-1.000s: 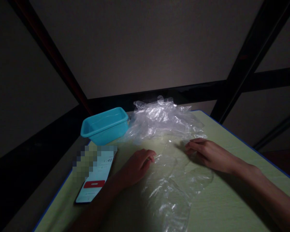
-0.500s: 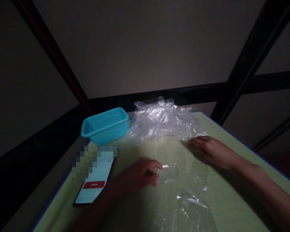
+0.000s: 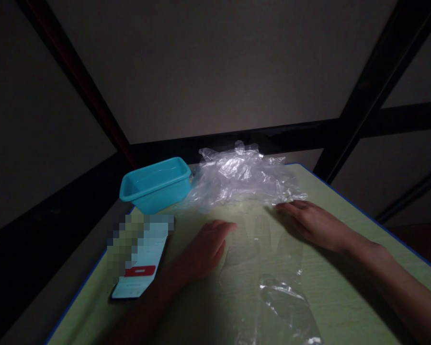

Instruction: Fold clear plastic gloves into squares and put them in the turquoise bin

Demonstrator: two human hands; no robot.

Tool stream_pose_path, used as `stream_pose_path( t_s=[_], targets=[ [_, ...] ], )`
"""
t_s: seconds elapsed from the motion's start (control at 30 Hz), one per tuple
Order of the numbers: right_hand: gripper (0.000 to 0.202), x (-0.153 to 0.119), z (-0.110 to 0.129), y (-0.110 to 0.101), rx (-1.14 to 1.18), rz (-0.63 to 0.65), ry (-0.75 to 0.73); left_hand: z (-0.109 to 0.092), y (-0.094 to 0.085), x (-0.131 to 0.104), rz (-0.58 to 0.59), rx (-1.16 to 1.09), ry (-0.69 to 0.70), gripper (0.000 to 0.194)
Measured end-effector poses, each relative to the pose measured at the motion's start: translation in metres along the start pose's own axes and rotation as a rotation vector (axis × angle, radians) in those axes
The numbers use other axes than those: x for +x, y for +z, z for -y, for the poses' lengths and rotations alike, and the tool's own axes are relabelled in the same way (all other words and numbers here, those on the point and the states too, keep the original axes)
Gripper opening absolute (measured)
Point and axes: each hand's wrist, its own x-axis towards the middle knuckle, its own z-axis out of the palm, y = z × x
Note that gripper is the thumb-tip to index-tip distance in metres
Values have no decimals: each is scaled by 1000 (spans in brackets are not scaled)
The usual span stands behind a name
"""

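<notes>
A clear plastic disposable glove (image 3: 283,299) lies spread on the table, its cuff toward me and its see-through fingers pointing away. My left hand (image 3: 210,247) is over its left side, fingers stretched forward and thumb apart, holding nothing. On the far right, my right hand (image 3: 309,220) rests low with extended fingers at the glove's finger end; whether they touch the film is hard to see. Just beyond that hand is a crumpled pile of clear plastic gloves (image 3: 237,175).
A turquoise plastic basket (image 3: 158,194) stands at the far left corner. Nearer me lies a phone (image 3: 145,254) with a lit screen, partly blurred out and close to my left forearm. The pale green table (image 3: 345,282) has a blue edge, and a wall panel (image 3: 222,72) rises behind it.
My left hand has opened from a curled, pinching shape and moved slightly away from me. The flat glove's film has shifted a little. My right hand has hardly moved.
</notes>
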Motion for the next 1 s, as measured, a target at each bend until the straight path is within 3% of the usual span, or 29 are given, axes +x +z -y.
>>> stream_pose_path(
  t_s=[0.23,0.43,0.7,1.0],
  targets=[
    [36,0,-1,2,40,-14,5,4,-1,1,-55,232,26,35],
    [36,1,1,2,38,-5,-17,9,-2,-1,-147,249,96,34],
    [39,1,2,2,57,24,-28,3,1,1,99,243,95,46],
    [38,2,4,-2,56,12,-50,-3,4,4,67,232,19,45]
  ],
)
